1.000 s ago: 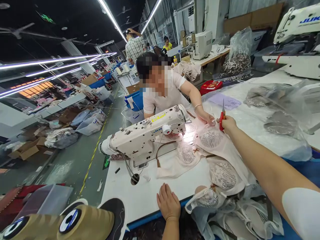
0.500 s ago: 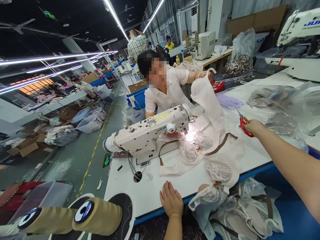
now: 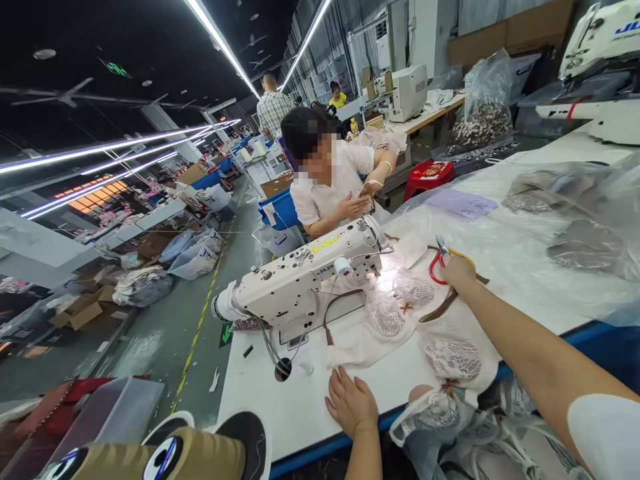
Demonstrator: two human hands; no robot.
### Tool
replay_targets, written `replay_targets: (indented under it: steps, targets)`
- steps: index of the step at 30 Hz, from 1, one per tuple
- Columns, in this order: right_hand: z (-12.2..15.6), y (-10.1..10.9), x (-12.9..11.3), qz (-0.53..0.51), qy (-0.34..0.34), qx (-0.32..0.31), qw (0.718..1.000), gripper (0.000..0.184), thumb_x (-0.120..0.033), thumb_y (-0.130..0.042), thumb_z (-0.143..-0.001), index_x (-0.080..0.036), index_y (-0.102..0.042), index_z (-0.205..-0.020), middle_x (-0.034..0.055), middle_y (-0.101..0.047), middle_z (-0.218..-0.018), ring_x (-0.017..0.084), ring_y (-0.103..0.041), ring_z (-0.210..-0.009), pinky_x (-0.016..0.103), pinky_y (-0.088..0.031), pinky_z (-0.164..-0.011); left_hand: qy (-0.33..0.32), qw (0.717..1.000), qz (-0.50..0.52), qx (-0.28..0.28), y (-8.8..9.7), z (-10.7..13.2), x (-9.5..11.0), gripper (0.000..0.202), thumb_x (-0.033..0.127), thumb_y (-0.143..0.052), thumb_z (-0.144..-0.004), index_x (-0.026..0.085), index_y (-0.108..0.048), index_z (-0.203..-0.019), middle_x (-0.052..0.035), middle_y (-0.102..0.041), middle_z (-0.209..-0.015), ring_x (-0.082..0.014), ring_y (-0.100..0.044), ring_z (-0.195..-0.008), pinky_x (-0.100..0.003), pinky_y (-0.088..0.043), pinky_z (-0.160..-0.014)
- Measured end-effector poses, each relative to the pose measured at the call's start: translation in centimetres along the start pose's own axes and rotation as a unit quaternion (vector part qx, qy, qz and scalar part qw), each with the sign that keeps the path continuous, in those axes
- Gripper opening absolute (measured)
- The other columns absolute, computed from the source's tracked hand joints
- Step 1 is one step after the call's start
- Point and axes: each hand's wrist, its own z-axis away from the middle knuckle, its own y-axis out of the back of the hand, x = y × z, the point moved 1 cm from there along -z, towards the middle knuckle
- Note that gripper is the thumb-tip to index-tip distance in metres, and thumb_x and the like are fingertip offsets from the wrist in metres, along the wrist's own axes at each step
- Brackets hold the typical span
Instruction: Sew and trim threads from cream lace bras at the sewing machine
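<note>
- Here, a table (image 3: 295, 420) bears a sewing machine (image 3: 290, 290).
- A bra (image 3: 387, 315) lies beside it, slanting lengthwise from near the left hand (image 3: 353, 404) towards the right hand (image 3: 457, 272).
- Left hand: flat on the table, gripping nothing.
- Right hand: fingers curled round scissors (image 3: 442, 249), blades pointing away.

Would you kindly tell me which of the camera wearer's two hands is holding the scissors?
The right hand: it grips the scissors. The left hand lies palm down on the white table, with no tool visible in it.
</note>
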Motion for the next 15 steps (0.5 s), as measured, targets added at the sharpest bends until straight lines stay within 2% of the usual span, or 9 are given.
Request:
replay_targets:
  steps: [2,6,9,10,12,15]
  targets:
    - [1.3,-0.4,-0.3,0.024,0.006,-0.003,1.0,0.021,-0.021,-0.054,-0.089,-0.009,-0.058,-0.106,0.0103,-0.059,-0.108,0.021,-0.056,-0.101,0.04,-0.048,-0.086,-0.001,1.0,-0.007,0.007,-0.3,0.1,-0.3,0.039,0.021,-0.038,-0.086,0.014,-0.06,-0.117,-0.0124,-0.056,-0.125,-0.0265,-0.05,-0.115,-0.048,-0.036,-0.098]
    - [5.9,0.1,0.4,0.03,0.064,0.008,0.997,0.025,-0.009,-0.046,-0.087,-0.002,-0.059,-0.107,0.0214,-0.054,-0.117,0.03,-0.049,-0.113,0.046,-0.041,-0.094,-0.001,1.0,-0.01,0.014,-0.7,0.1,-0.6,0.038,0.022,-0.038,-0.086,0.015,-0.061,-0.115,-0.0113,-0.057,-0.124,-0.0263,-0.05,-0.116,-0.048,-0.037,-0.098]
    - [10.5,1.2,3.0,0.003,0.113,0.023,0.993,0.03,-0.015,-0.047,-0.086,-0.007,-0.06,-0.111,0.0174,-0.051,-0.125,0.028,-0.044,-0.119,0.039,-0.035,-0.102,-0.002,1.0,-0.004,0.011,-0.6,0.0,-0.4,0.038,0.021,-0.038,-0.086,0.015,-0.061,-0.115,-0.0112,-0.057,-0.125,-0.0261,-0.05,-0.116,-0.048,-0.037,-0.098]
    - [11.9,1.6,4.2,-0.007,0.1,0.035,0.994,0.033,-0.018,-0.046,-0.086,-0.007,-0.058,-0.115,0.0164,-0.05,-0.128,0.026,-0.042,-0.121,0.036,-0.033,-0.104,-0.002,1.0,-0.002,0.01,-0.5,-0.1,-0.3,0.038,0.021,-0.038,-0.086,0.014,-0.061,-0.115,-0.0114,-0.057,-0.125,-0.0261,-0.05,-0.116,-0.048,-0.037,-0.098]
    - [14.1,2.2,6.5,-0.025,0.018,0.074,0.997,0.041,-0.02,-0.039,-0.089,-0.001,-0.052,-0.122,0.0203,-0.045,-0.132,0.027,-0.036,-0.126,0.037,-0.029,-0.108,0.001,1.0,0.003,0.008,-0.3,-0.1,-0.2,0.038,0.021,-0.039,-0.085,0.014,-0.061,-0.115,-0.0118,-0.057,-0.124,-0.0263,-0.05,-0.116,-0.048,-0.036,-0.099]
    - [15.2,2.1,8.8,-0.065,-0.145,0.115,0.98,0.053,-0.028,-0.032,-0.09,0.007,-0.04,-0.13,0.0283,-0.033,-0.137,0.036,-0.024,-0.131,0.051,-0.028,-0.105,0.003,1.0,0.008,0.001,0.0,-0.3,0.0,0.038,0.022,-0.04,-0.085,0.014,-0.06,-0.116,-0.0123,-0.057,-0.125,-0.0266,-0.05,-0.116,-0.049,-0.036,-0.099]
